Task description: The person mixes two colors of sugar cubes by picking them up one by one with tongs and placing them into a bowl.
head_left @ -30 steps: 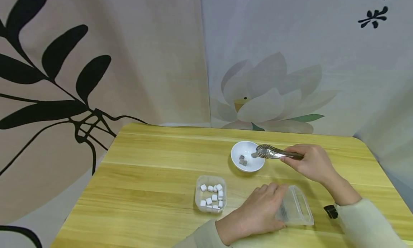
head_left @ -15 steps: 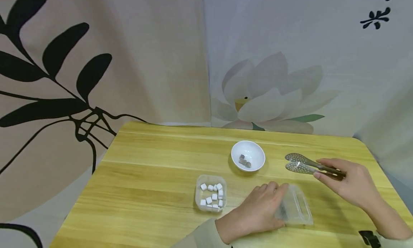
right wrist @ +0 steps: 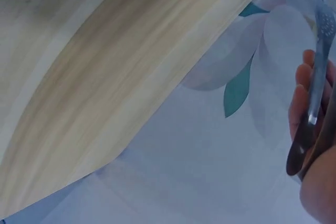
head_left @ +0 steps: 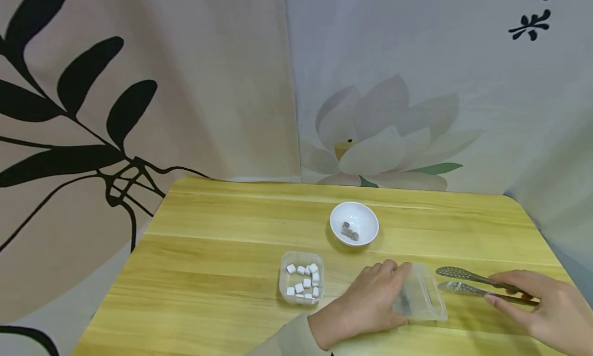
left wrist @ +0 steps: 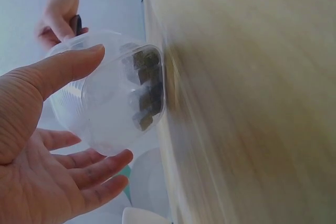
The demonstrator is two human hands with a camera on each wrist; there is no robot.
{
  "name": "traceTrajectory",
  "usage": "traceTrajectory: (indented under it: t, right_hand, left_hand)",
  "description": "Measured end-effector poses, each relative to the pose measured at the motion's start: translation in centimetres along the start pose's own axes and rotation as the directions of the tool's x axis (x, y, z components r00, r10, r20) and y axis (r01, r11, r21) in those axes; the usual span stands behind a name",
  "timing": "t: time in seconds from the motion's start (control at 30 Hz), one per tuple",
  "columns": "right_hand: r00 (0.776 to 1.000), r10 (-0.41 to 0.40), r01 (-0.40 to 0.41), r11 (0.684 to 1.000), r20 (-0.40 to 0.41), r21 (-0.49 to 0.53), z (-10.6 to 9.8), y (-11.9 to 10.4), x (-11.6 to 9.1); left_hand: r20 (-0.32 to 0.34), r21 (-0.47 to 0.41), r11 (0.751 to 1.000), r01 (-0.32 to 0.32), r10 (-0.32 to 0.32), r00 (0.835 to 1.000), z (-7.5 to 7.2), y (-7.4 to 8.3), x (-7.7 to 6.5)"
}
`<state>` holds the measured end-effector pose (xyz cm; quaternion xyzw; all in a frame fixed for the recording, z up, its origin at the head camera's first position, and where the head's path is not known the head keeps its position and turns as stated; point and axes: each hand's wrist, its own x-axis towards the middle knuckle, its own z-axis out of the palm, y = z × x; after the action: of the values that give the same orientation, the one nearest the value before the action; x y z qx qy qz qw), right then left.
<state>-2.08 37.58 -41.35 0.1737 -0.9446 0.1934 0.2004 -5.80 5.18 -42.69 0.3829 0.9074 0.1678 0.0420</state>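
My left hand (head_left: 366, 302) holds a clear plastic container (head_left: 426, 294) on the table, thumb at one side and fingers at the other. Several dark cubes (left wrist: 147, 87) lie at its bottom in the left wrist view. To the right of it, my right hand (head_left: 551, 307) grips metal tongs (head_left: 458, 273) with perforated tips. The tips are spread apart with nothing between them, pointing toward the container's open end. Farther back stands a white bowl (head_left: 366, 216) with several small grey cubes (head_left: 349, 233) inside.
A second clear plastic container (head_left: 283, 281), holding several white cubes (head_left: 307, 283), stands left of my left hand. The wooden table (head_left: 208, 268) ends at the back against a printed curtain (head_left: 231, 88) with leaf and flower patterns.
My right hand has drawn the tongs from over the bowl back to the right and nearer, and they have opened. A grey cube from their tips now lies in the bowl. The left hand stays put.
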Motion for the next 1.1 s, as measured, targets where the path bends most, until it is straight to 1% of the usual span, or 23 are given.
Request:
traceTrajectory:
  t: [0.07, 0.2, 0.27, 0.37, 0.5, 0.6, 0.77, 0.93, 1.1]
  right_hand:
    - [0.997, -0.082, 0.082, 0.996, -0.012, -0.047, 0.2, -0.2, 0.3]
    - [0.975, -0.221, 0.219, 0.974, -0.02, -0.06, 0.9, -0.7, 0.9]
    - [0.962, -0.272, 0.271, 0.961, -0.02, -0.055, 1.4, -1.1, 1.2]
    - [0.945, -0.327, 0.326, 0.943, -0.005, -0.063, 2.1, -1.5, 1.7]
    - [0.927, -0.375, 0.375, 0.926, 0.011, -0.051, 2.8, -1.9, 2.2]
    - [0.918, -0.395, 0.395, 0.918, 0.02, -0.023, 3.3, -2.0, 2.5]
    - [0.91, -0.414, 0.415, 0.91, 0.035, -0.019, 3.9, -2.1, 2.7]
    - [0.901, -0.431, 0.433, 0.901, 0.056, -0.026, 3.9, -2.3, 2.9]
    - [0.897, -0.44, 0.442, 0.896, 0.039, -0.035, 3.9, -2.7, 3.1]
  left_hand:
    - [-0.002, -0.003, 1.0, 0.002, -0.002, 1.0, -0.1, 0.0, 0.0]
    - [-0.001, -0.019, 1.0, 0.007, -0.007, 1.0, 0.0, -0.1, 0.0]
    - [0.001, -0.027, 1.0, 0.007, -0.007, 1.0, 0.0, -0.1, -0.1]
    - [0.001, -0.032, 0.999, 0.004, -0.004, 1.0, 0.1, -0.1, -0.1]
    - [-0.006, -0.029, 1.0, -0.002, 0.002, 1.0, 0.1, -0.1, -0.1]
    - [-0.008, -0.025, 1.0, -0.003, 0.003, 1.0, 0.2, -0.1, -0.1]
    - [-0.001, -0.021, 1.0, 0.002, -0.002, 1.0, 0.2, 0.1, 0.0]
    - [-0.002, -0.015, 1.0, 0.001, -0.001, 1.0, 0.1, 0.1, 0.0]
    - [-0.01, -0.005, 1.0, -0.002, 0.002, 1.0, 0.0, 0.1, 0.0]
